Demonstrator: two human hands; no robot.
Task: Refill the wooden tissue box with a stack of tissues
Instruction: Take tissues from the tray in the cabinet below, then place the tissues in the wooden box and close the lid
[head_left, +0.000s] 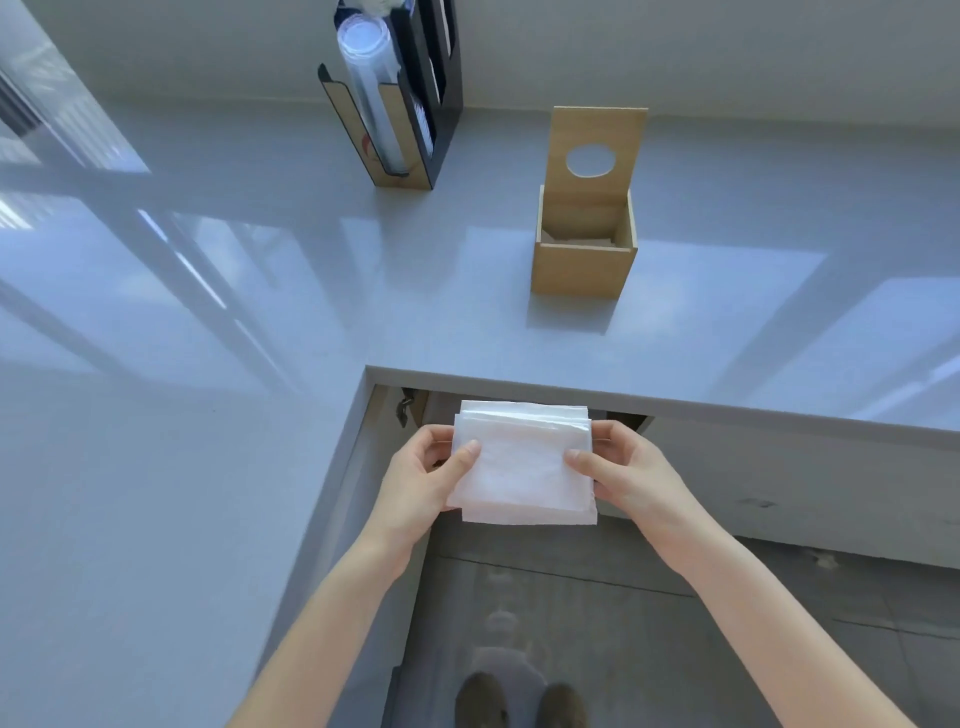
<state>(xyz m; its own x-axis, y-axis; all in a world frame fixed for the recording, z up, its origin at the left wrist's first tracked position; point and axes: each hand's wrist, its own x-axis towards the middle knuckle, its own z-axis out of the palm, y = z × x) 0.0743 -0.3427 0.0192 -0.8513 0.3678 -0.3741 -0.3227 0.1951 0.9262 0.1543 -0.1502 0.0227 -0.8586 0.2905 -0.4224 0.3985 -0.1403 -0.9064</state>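
Note:
A white stack of tissues (522, 467) is held flat in front of me, below the counter's front edge. My left hand (421, 480) grips its left side with the thumb on top. My right hand (626, 475) grips its right side the same way. The wooden tissue box (584, 262) stands on the grey counter (260, 291) beyond the stack, toward the right. Its hinged lid (597, 150), with a round hole in it, is swung up and stands upright behind the opening. A few pale tissues lie at the bottom of the box.
A black and wood cup dispenser (395, 98) with stacked clear cups stands at the back of the counter, against the wall. An open cabinet gap (410, 408) shows under the counter edge. My shoes (519, 699) are on the grey floor below.

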